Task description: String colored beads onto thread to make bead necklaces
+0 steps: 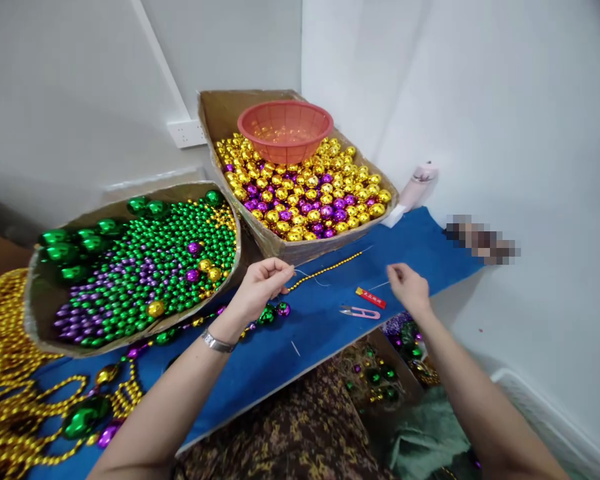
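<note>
Over the blue tabletop (pixel 280 360), my left hand (pixel 265 283) is closed in a pinch on a thin white thread (pixel 310 275). From beside its fingers a short string of small gold beads (pixel 327 270) runs to the right across the blue cover. My right hand (pixel 409 287) is also pinched, with a thin pale line at its fingertips; whether that is thread or a needle I cannot tell. Between the hands lie a red and yellow packet (pixel 371 297) and pink thread snips (pixel 360 313). Under my left wrist runs a strand with larger green and purple balls (pixel 267 315).
A carton of gold and purple balls (pixel 325 252) stands at the back, with a red plastic basket (pixel 286 133) on top. Left of it is a box of green and purple beads (pixel 135 267). Gold bead strands (pixel 3 360) pile up far left. A pink bottle (pixel 420 183) stands by the wall.
</note>
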The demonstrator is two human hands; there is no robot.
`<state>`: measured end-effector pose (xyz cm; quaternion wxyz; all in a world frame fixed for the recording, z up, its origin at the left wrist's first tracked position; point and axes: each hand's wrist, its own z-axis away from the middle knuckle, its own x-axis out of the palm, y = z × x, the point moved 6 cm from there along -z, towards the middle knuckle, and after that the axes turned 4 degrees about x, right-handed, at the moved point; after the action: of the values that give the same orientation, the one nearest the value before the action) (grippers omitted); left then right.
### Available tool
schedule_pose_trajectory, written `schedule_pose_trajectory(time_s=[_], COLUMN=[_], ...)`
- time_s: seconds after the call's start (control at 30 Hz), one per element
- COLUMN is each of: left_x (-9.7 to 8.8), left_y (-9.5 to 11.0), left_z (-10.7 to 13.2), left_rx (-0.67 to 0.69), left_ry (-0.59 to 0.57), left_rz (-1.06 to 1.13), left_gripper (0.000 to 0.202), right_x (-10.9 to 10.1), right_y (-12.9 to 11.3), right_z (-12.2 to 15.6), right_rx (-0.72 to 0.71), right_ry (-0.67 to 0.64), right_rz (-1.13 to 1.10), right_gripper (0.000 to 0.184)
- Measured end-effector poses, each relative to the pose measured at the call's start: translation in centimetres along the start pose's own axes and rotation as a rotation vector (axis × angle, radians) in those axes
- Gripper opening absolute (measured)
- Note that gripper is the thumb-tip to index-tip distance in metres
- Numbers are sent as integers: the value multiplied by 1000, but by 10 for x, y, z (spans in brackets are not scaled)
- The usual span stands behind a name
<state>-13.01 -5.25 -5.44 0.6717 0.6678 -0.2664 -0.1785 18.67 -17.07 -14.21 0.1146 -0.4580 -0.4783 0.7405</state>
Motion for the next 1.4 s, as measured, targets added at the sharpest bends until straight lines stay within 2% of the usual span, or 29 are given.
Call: schedule_pose_trajectory(time_s=[0.1,0.17,0.2,0.23,0.27,0.3,0.37,0.43,0.5,0.57,0.63,0.7,0.77,0.83,0.87,1.03,1.13,1.23,1.4], left_x=[9,13,13,12,9,5,-1,1,10,21,29,33,31,25,22,10,4,-2,-12], left_y=[-1,-2,-2,-2,-2,-2,-4,-8,-12,-16,-25,-36,-44,-48,-49,-49,-50,-52,-50], left_z=[-1,-1,1,3,6,9,17,24,28,28,26,25,26,27,28,33,32,29,28], left_rx=[-24,-38,-40,-40,-40,-42,-55,-57,-25,13,-10,-69,-108,-121,-129,-166,-179,-188,-194], left_ry=[35,47,50,55,59,56,-5,-124,-211,-207,-155,-94,-40,-9,-1,37,95,133,156], left_rz=[-27,-31,-31,-33,-38,-52,-117,-167,-113,46,199,244,200,155,151,204,249,294,311], left_gripper=[28,30,30,30,29,28,26,23,25,29,27,25,26,26,26,25,24,23,21], right_x=[34,63,73,78,80,79,66,52,44,43,46,52,65,79,81,62,55,63,68], right_y=[-55,-96,-109,-118,-123,-126,-130,-139,-150,-158,-162,-157,-141,-115,-102,-49,-33,-28,-37], right_z=[47,88,105,116,122,123,120,123,133,141,142,136,119,90,71,-33,-74,-90,-88], right_rx=[-196,-440,-492,-518,-530,-549,-650,-835,-1014,-1117,-1137,-1112,-1042,-917,-849,-537,-444,-440,-467], right_ry=[-224,-614,-765,-851,-868,-827,-630,-445,-349,-303,-257,-244,-289,-340,-323,-154,-134,-165,-204], right_rz=[-95,-302,-351,-374,-366,-331,-207,-59,74,171,208,201,269,454,526,760,849,897,931], right_gripper=[36,48,48,43,38,32,26,23,24,27,29,28,26,23,22,28,30,26,20])
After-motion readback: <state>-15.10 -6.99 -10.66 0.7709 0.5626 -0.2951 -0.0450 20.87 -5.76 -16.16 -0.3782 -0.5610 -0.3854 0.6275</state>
